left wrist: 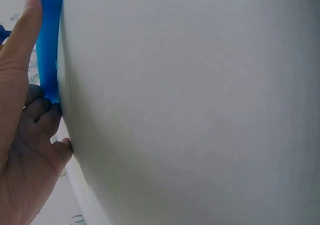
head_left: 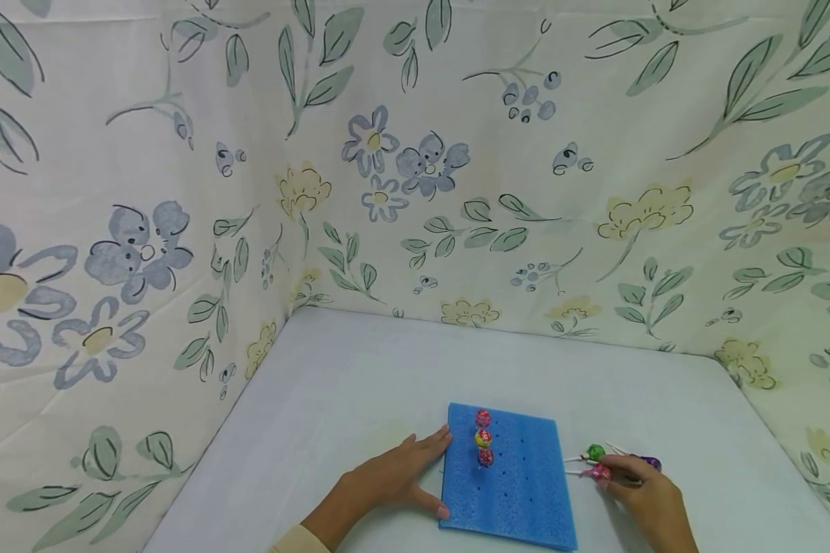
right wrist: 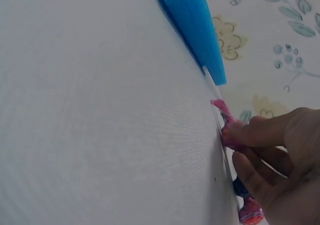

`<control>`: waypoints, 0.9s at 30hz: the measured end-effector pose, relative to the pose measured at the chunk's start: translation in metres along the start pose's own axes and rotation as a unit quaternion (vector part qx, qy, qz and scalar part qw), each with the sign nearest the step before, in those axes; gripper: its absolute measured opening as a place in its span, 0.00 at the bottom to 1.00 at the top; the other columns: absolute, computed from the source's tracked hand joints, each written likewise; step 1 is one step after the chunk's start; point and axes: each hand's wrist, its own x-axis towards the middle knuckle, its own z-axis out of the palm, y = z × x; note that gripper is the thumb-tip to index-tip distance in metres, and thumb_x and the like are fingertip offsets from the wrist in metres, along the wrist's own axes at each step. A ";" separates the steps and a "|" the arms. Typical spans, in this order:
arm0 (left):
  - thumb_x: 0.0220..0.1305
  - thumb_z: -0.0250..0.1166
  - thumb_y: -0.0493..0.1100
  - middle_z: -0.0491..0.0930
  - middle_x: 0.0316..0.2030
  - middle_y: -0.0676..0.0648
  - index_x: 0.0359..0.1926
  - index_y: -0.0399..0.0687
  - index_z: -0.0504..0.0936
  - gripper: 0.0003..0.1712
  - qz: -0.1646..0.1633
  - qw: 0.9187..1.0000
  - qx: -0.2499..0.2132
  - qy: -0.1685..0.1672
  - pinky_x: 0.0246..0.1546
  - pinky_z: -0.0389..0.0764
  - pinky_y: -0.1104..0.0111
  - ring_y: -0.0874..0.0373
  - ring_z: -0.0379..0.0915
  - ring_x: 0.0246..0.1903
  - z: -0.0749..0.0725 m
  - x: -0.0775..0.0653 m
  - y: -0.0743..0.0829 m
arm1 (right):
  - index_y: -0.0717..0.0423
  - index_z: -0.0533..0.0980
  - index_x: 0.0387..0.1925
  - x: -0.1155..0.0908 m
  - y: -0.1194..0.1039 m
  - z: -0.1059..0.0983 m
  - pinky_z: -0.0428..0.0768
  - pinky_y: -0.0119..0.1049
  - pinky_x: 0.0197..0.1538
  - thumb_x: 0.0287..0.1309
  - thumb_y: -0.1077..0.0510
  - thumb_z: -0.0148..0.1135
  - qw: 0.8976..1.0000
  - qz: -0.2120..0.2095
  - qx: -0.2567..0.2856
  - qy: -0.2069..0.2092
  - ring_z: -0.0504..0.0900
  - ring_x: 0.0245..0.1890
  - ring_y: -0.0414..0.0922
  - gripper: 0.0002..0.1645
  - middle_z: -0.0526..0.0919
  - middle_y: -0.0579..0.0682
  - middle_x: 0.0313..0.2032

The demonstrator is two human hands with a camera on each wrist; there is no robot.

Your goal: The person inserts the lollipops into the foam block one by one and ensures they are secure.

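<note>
A blue foam board (head_left: 519, 491) with rows of small holes lies on the white table. Three lollipops stand in its left column: a pink-red one (head_left: 483, 418), a yellow-red one (head_left: 483, 438) and a dark red one (head_left: 485, 458). My left hand (head_left: 394, 476) rests against the board's left edge, thumb and fingers spread. To the right of the board, my right hand (head_left: 639, 488) pinches a pink lollipop (right wrist: 231, 135) whose white stick points toward the board. Beside it lie a green lollipop (head_left: 595, 452) and a purple one (head_left: 652, 462), partly behind the fingers.
The white table (head_left: 360, 369) extends behind and to both sides of the board. Floral cloth (head_left: 415, 253) hangs along the back and sides. Near the right hand, another pink-orange lollipop (right wrist: 251, 212) shows in the right wrist view.
</note>
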 end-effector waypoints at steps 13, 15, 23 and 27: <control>0.52 0.74 0.77 0.48 0.85 0.62 0.85 0.66 0.54 0.66 -0.001 1.000 0.000 0.003 0.70 0.70 0.36 0.32 0.53 0.80 0.001 0.000 0.000 | 0.57 0.88 0.51 -0.006 0.003 0.002 0.80 0.18 0.38 0.56 0.65 0.80 0.997 -0.039 0.036 0.054 0.87 0.38 0.30 0.20 0.90 0.62 0.52; 0.52 0.74 0.77 0.48 0.84 0.62 0.85 0.66 0.54 0.66 -0.002 1.000 0.001 0.003 0.70 0.71 0.36 0.32 0.54 0.80 0.001 0.000 0.000 | 0.57 0.88 0.52 -0.008 0.002 0.002 0.78 0.17 0.37 0.57 0.64 0.79 0.996 -0.040 0.055 0.059 0.83 0.35 0.22 0.19 0.90 0.61 0.51; 0.53 0.74 0.76 0.48 0.85 0.62 0.85 0.66 0.54 0.66 -0.003 1.000 0.003 0.005 0.71 0.70 0.37 0.33 0.54 0.80 0.000 -0.001 0.002 | 0.63 0.86 0.53 -0.009 -0.004 0.007 0.83 0.19 0.42 0.57 0.64 0.80 0.984 -0.071 0.156 0.057 0.84 0.41 0.23 0.22 0.91 0.56 0.49; 0.53 0.74 0.76 0.48 0.85 0.61 0.85 0.65 0.54 0.66 -0.002 1.000 0.004 0.005 0.72 0.69 0.38 0.33 0.53 0.80 0.000 -0.001 0.002 | 0.62 0.84 0.58 -0.008 -0.006 0.009 0.85 0.22 0.42 0.57 0.57 0.81 0.982 -0.056 0.172 0.044 0.84 0.42 0.23 0.28 0.91 0.49 0.49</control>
